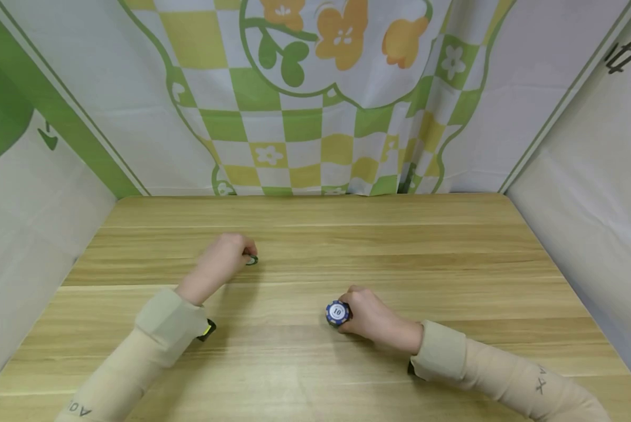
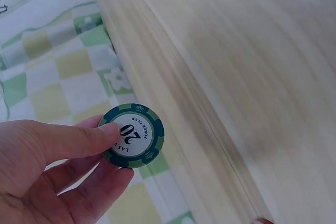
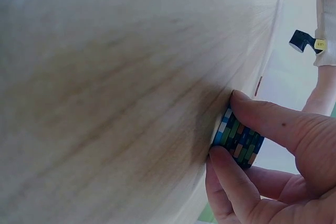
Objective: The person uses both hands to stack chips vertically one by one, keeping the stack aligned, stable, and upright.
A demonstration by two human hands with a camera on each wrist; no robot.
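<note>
My left hand [image 1: 230,251] is over the left part of the table. Between thumb and fingers it pinches a green poker chip [image 2: 135,136]; the left wrist view shows the chip's white centre, marked 20. Nearer the front and right of the middle, my right hand [image 1: 370,315] grips a short stack of poker chips [image 3: 239,139] by its sides. On top of this stack lies a blue chip [image 1: 338,313] with a 10 on its white centre. Blue, green and tan bands show along the stack's edge in the right wrist view, with the thumb and fingers on opposite sides.
Both hands work over a light wood-grain table [image 1: 294,375]. A green and yellow checked cloth [image 1: 305,126] hangs along its back edge, and pale cloth walls [image 1: 584,176] stand at the sides. Black wrist devices [image 1: 207,330] show below the rolled cuffs.
</note>
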